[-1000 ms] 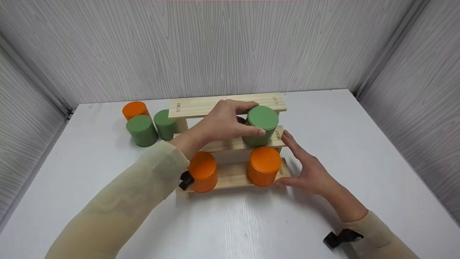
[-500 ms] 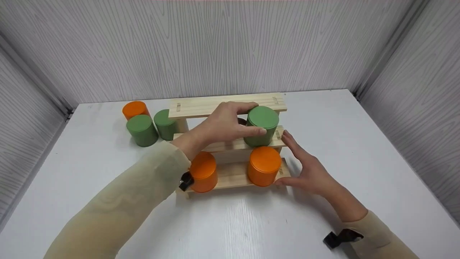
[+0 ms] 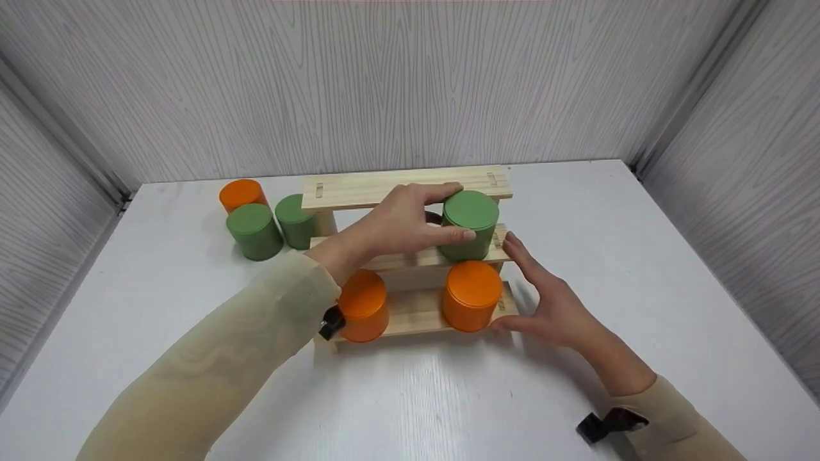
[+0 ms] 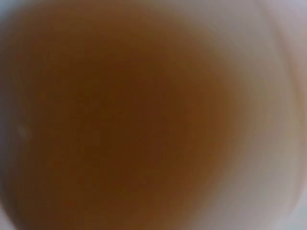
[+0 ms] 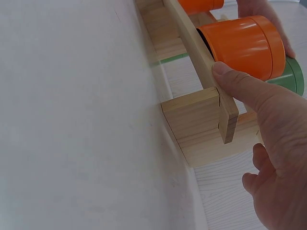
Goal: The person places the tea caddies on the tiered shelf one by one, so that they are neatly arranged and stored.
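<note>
In the head view my left hand point(image 3: 403, 219) holds a green lidded canister point(image 3: 471, 210) at the right end of the middle board, thumb in front and another finger at its back left. My right hand point(image 3: 554, 307) grips the right end of the three-tier wooden rack point(image 3: 410, 314). In the right wrist view its thumb presses the lower board's front edge, with two other fingers curled. An orange canister point(image 3: 473, 298) stands on the lower board below the green one. Another orange canister point(image 3: 363, 307) is at that board's left end, partly behind my left sleeve. The left wrist view is a brown-orange blur.
On the white table point(image 3: 640, 256), left of the rack, a green canister point(image 3: 255, 234) stands before an orange canister point(image 3: 242, 194). A second green canister point(image 3: 295, 221) sits close to the rack's left side. Wood-grain panels point(image 3: 410, 83) enclose the back and sides.
Held by my left hand, the green canister has shifted very slightly right along the middle board. My right hand has stayed at the rack's right end.
</note>
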